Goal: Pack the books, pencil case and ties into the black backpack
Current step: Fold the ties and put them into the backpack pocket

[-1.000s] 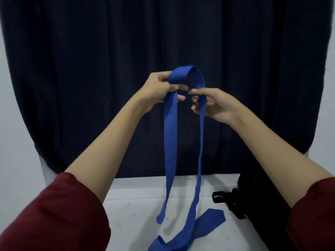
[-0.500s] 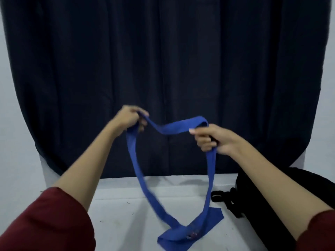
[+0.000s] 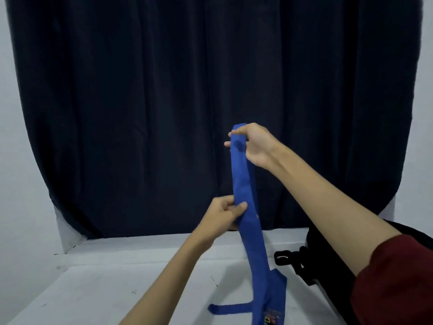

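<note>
Since half a second ago the two hands have left their side-by-side hold, with the blue tie [image 3: 246, 198] slung between them in a sagging loop, and now stand one above the other; the loop has closed into a doubled strip. The right hand [image 3: 254, 145] is uppermost, fingers and thumb curled over the fold at the top of the tie. The left hand [image 3: 225, 215] is lower, pinching the doubled strip partway down between thumb and fingers. Judgement: the tie is being folded in half lengthwise for packing, and this step is not finished, as no part of it is yet in the black backpack [image 3: 328, 254]. The tie's long axis runs near vertical, leaning slightly to the right as it descends; the folded end points up, and the loose ends point down onto the white table [image 3: 117, 289]. There the wide blade lies by the lower frame edge with a coloured label showing, and the narrow tail trails flat to the left. The backpack lies at the right edge of the table, near the tie's lower end, its buckle strap toward the tie; whether it is open cannot be told. No books or pencil case are visible.
</note>
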